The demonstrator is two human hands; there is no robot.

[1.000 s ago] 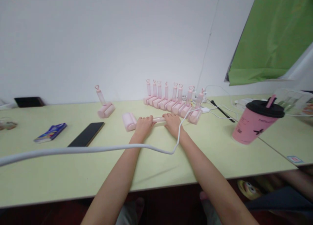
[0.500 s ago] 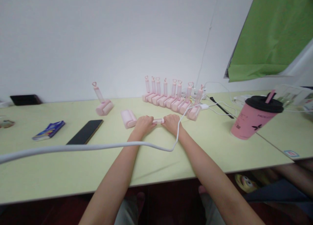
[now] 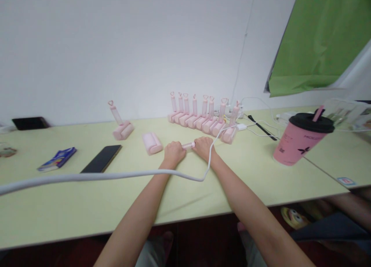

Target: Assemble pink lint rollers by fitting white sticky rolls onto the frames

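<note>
Both of my hands grip one pink handle (image 3: 188,145) that lies across the table between them. My left hand (image 3: 173,153) is closed round its left end and my right hand (image 3: 203,147) is closed round its right end. Just left of my left hand, a pink roller head (image 3: 152,143) rests on the table, apart from the handle. Behind my hands stands a row of several assembled pink lint rollers (image 3: 203,114) with heart-topped handles. One more assembled roller (image 3: 121,124) stands alone further left.
A white cable (image 3: 101,177) runs from the left edge across my arms to a charger near the rollers. A black phone (image 3: 101,158) and a blue booklet (image 3: 57,158) lie at left. A pink lidded cup (image 3: 300,138) stands at right on the pale green table (image 3: 72,205).
My hands have drawn the handle slightly right and toward me, so a gap has opened between my left hand and the roller head. Nothing else moved.
</note>
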